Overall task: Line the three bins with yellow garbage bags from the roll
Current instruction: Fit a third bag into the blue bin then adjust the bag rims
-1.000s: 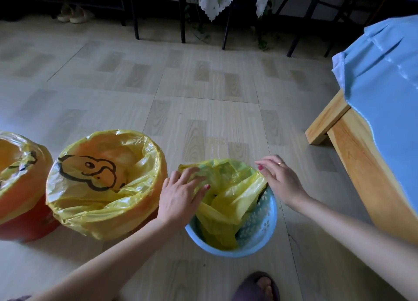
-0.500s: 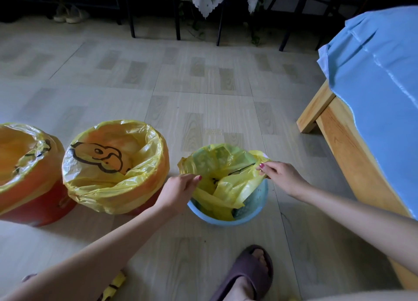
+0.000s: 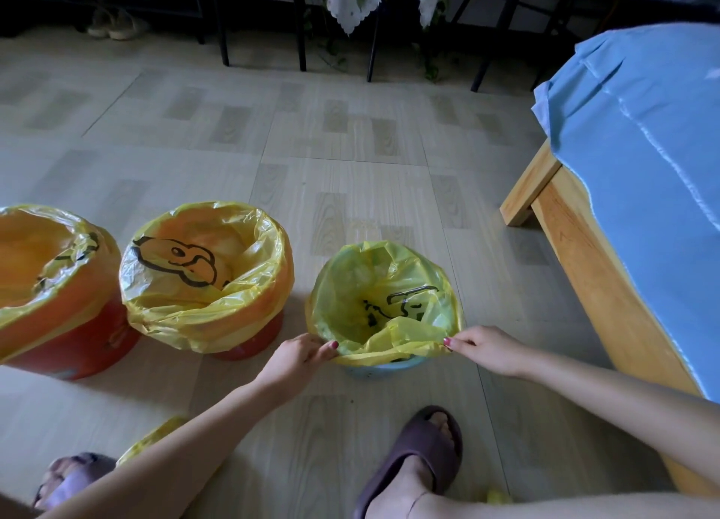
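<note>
Three bins stand in a row on the floor. The left red bin [image 3: 70, 347] and the middle red bin [image 3: 249, 341] each wear a yellow bag with a black duck print folded over the rim. The small blue bin [image 3: 383, 366] on the right holds a yellow garbage bag [image 3: 374, 284] spread wide over its far rim. My left hand [image 3: 300, 357] pinches the bag's near edge at the left. My right hand [image 3: 483, 347] pinches the same edge at the right, and the edge is stretched between them above the near rim. Part of a yellow bag roll [image 3: 150, 438] shows behind my left forearm.
A wooden bed frame [image 3: 592, 284] with a blue sheet [image 3: 643, 160] runs along the right. Dark chair and table legs [image 3: 300, 23] stand at the back, shoes at the far left. My slippered feet [image 3: 417, 456] are on the floor near the blue bin.
The bag has been opened out and pulled over the blue bin's far rim. Both hands moved back to the near edge and now stretch it. The view has drawn back.
</note>
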